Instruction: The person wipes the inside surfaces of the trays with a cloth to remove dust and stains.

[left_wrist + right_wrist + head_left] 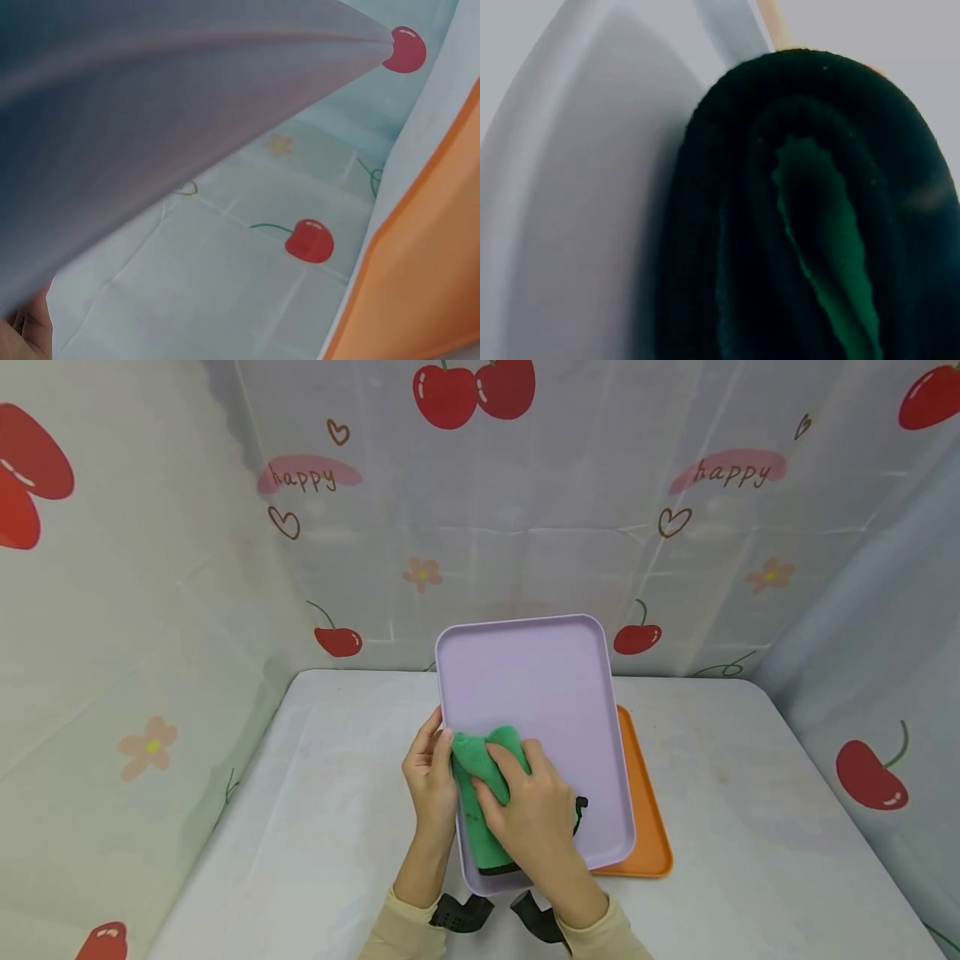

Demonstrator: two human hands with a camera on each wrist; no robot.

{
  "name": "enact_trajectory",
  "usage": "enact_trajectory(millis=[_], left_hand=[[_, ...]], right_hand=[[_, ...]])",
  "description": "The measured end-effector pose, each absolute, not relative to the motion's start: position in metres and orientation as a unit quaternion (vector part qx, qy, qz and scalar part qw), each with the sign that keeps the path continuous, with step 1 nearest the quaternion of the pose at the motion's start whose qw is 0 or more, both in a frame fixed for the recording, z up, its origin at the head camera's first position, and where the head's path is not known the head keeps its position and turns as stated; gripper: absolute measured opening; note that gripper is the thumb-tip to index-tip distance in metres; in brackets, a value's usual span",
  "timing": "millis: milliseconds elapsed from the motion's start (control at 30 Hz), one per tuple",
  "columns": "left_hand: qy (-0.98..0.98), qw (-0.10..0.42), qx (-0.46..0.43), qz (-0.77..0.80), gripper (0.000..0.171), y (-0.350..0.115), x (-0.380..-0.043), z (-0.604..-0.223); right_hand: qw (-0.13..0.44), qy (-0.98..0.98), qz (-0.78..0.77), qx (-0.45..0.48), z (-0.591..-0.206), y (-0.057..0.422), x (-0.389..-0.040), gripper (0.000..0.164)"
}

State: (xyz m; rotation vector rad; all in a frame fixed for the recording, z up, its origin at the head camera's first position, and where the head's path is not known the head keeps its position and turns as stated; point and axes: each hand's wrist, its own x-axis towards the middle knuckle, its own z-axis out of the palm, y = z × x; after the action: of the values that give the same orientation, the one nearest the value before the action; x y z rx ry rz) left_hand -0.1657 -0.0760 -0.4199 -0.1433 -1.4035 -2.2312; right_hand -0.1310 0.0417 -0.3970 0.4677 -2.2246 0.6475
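A light purple rectangular tray (532, 685) is raised at a tilt, its inner face towards me. My left hand (433, 781) grips its left rim, thumb in front and fingers behind. In my right hand (536, 806) is a folded green cloth (480, 827) with a dark border, held against the tray's lower left part. The right wrist view shows the cloth's rolled dark edge (727, 150) close beside the tray's pale surface (577, 187). From the left wrist, the tray's underside (150, 112) fills the upper left, with a bit of my left hand (30, 330) below.
An orange tray (645, 818) lies on the white table (742, 793), partly hidden behind the purple tray. Curtains (510, 568) printed with cherries, hearts and flowers hang around the table's back and sides.
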Motion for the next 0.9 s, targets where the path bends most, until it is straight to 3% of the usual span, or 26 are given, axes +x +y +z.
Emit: enact_trajectory(millis=[367,900], left_hand=[[-0.521,0.246,-0.037,-0.817,0.039,-0.076,-0.167,-0.42],[-0.516,0.257,-0.033,-0.817,0.038,-0.08,-0.168,-0.42]], right_hand=[[0.368,-0.879,0.264,0.146,-0.398,0.064,-0.134,0.04],[0.306,-0.907,0.289,-0.011,-0.398,0.116,-0.147,0.04]])
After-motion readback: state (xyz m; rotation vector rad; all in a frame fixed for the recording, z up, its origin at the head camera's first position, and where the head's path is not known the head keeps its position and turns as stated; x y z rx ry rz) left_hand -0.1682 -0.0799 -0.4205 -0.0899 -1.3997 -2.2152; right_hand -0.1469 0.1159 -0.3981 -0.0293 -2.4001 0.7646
